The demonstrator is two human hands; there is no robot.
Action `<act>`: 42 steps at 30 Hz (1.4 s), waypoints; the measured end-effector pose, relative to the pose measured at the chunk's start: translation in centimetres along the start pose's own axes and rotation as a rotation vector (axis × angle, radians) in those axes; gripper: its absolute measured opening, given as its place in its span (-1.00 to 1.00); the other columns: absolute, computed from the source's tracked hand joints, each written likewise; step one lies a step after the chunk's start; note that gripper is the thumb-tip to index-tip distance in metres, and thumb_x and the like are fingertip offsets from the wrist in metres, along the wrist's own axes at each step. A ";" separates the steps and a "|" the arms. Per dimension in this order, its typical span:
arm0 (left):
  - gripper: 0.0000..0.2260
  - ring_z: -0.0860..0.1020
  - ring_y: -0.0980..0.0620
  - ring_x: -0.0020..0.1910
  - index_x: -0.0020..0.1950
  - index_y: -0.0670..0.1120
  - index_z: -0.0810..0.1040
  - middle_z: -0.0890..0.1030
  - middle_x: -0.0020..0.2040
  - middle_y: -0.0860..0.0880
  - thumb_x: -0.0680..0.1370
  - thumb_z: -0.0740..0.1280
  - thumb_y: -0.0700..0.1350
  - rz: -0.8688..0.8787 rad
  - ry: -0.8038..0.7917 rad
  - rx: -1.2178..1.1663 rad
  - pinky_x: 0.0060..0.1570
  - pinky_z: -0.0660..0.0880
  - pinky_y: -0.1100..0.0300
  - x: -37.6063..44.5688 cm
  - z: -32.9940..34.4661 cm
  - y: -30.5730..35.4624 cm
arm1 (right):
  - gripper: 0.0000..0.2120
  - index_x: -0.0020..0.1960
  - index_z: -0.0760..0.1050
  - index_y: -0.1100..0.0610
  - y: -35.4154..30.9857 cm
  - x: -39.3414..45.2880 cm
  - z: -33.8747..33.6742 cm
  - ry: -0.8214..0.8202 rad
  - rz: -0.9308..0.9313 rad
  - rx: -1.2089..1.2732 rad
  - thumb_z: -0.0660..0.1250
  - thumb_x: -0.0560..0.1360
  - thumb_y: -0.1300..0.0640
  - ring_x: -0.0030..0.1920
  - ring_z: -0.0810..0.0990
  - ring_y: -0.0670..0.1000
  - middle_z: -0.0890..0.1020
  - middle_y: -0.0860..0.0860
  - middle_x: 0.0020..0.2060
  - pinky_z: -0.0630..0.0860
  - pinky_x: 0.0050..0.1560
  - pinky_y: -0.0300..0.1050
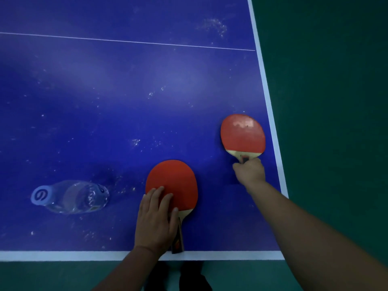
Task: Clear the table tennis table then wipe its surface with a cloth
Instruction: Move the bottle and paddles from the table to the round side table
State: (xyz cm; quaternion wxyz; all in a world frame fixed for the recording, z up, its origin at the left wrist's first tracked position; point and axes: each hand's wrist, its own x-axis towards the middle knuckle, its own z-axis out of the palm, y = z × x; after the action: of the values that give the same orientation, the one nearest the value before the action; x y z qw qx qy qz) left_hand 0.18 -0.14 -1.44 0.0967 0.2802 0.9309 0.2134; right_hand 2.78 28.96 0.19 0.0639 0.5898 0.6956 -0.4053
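Observation:
Two red paddles lie on the blue table tennis table (126, 91). The near paddle (175, 179) lies by the front edge, and my left hand (155, 221) rests flat on its lower face with straight fingers, covering part of the handle. The far paddle (243, 135) lies close to the right edge; my right hand (249, 171) grips its handle with curled fingers. A clear plastic water bottle (71, 196) with a pale blue cap stands to the left of my left hand. White specks and smears dot the table's surface.
White border lines mark the table's front edge (63, 255) and right edge (270, 114). Green floor (331, 101) lies beyond both. A thin white centre line (126, 41) crosses the far part of the table.

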 end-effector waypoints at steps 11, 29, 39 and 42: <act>-0.59 0.39 -0.26 0.40 0.26 -0.19 0.57 0.47 0.38 -0.20 0.58 0.16 0.04 -0.001 -0.002 -0.101 0.42 0.30 -0.21 -0.6 -0.6 -0.6 | -0.83 -0.15 0.46 -0.02 3.1 -10.2 2.8 -0.014 -0.190 0.042 0.41 0.52 -0.05 -0.32 0.53 -0.22 0.56 -0.16 -0.28 0.31 -0.45 -0.33; -0.54 0.35 -0.27 0.43 0.31 -0.23 0.53 0.42 0.42 -0.25 0.57 0.13 0.03 0.008 -0.065 -0.184 0.43 0.28 -0.22 -3.9 -4.7 -7.6 | -0.59 0.22 0.38 0.20 2.2 -22.0 14.3 0.049 -0.149 -0.045 0.42 0.54 0.00 -0.10 0.40 -0.05 0.47 0.09 0.06 0.39 -0.06 -0.17; -0.56 0.34 -0.21 0.43 0.35 -0.17 0.51 0.41 0.44 -0.18 0.57 0.17 0.03 0.039 -0.080 -0.241 0.45 0.25 -0.20 -4.2 -5.3 -9.4 | -0.53 0.17 0.41 0.24 2.7 -21.0 13.9 -0.061 -0.049 -0.224 0.51 0.45 0.01 0.05 0.56 0.14 0.55 0.14 0.05 0.51 -0.03 -0.05; -0.56 0.36 -0.19 0.42 0.34 -0.16 0.51 0.42 0.42 -0.16 0.55 0.20 0.03 0.044 -0.068 -0.285 0.41 0.29 -0.21 -4.5 -6.0 -9.5 | -0.67 0.04 0.43 0.18 2.2 -20.9 13.6 -0.101 -0.036 -0.135 0.50 0.41 0.09 -0.11 0.59 0.07 0.59 0.06 -0.11 0.47 -0.23 -0.12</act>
State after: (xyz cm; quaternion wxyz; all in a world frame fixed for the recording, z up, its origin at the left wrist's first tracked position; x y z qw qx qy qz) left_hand -2.53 -11.87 -0.14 0.1621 0.2912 0.8810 0.3357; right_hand 5.54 4.17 1.90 0.1313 0.5502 0.7277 -0.3879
